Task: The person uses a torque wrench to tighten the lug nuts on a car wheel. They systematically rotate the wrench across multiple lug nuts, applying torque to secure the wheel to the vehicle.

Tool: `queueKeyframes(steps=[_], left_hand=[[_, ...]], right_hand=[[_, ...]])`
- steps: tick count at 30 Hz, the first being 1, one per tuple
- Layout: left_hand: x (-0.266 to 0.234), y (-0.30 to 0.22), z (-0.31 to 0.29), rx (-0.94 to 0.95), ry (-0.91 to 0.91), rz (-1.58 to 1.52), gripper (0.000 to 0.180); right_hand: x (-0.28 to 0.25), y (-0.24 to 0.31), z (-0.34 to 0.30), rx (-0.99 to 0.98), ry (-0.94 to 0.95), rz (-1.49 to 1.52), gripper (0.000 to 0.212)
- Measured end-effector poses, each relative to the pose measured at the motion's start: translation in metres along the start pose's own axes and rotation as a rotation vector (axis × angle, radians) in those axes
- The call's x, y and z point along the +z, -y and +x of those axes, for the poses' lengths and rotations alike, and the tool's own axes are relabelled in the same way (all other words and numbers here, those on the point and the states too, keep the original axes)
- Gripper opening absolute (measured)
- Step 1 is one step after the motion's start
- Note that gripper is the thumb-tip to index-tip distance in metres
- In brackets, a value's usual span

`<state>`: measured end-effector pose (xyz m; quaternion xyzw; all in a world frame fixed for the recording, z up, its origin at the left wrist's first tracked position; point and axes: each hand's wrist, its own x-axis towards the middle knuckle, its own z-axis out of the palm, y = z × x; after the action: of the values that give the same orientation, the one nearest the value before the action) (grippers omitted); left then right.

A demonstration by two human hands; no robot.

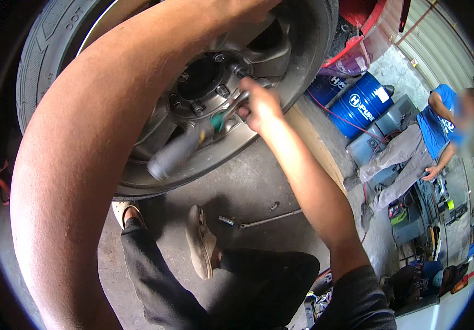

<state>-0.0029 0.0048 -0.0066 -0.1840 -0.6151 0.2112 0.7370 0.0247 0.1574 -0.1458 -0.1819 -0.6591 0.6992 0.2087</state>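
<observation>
In front of me is a wheel with a dark tyre point(50, 71) and a grey alloy rim point(237, 129). Several lug nuts point(197, 107) ring its dark hub hole point(195, 80). My right hand point(260, 104) is closed around the metal neck of a power ratchet point(179, 151), whose grey body is smeared by motion and has a green part near the neck. Beside my fingers, a dark socket point(240, 71) sits over the upper right lug position. My left arm reaches across the wheel to the top edge, where my left hand point(253, 10) is mostly cut off, its fingers hidden.
On the floor lie a long-handled bar point(270, 219), a chrome socket point(226, 220) and a smaller socket point(274, 206). Blue drums point(360, 104) stand to the right, near a red hose point(349, 124). A person in a blue shirt point(437, 118) is beyond, with cluttered tools nearby.
</observation>
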Motion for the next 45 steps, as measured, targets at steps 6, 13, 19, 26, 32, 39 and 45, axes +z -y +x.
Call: queueKeyframes(steps=[6,13,19,26,32,39,45], left_hand=[[0.006,-0.001,0.004,-0.056,-0.114,0.126,0.072],[0.008,-0.006,0.002,-0.054,-0.097,0.198,0.067],[0.013,-0.003,0.002,-0.059,-0.166,0.221,0.056],[0.009,-0.005,0.000,-0.088,-0.124,0.202,0.050],[0.003,-0.004,0.001,-0.093,-0.124,0.192,0.045],[0.000,-0.004,-0.001,-0.110,-0.113,0.199,0.043],[-0.003,-0.003,-0.004,-0.114,-0.093,0.196,0.044]], right_hand=[[-0.022,-0.001,-0.003,-1.042,-0.133,-1.066,0.051],[-0.010,0.005,0.008,0.177,0.140,0.298,0.022],[-0.019,0.003,-0.002,-0.846,-0.105,-0.842,0.041],[-0.007,0.009,0.004,0.139,0.190,0.175,0.019],[-0.012,0.001,-0.003,-0.822,-0.103,-0.908,0.046],[-0.015,0.014,0.005,-0.011,0.108,-0.288,0.029],[-0.010,0.001,0.002,-0.355,-0.008,-0.341,0.025]])
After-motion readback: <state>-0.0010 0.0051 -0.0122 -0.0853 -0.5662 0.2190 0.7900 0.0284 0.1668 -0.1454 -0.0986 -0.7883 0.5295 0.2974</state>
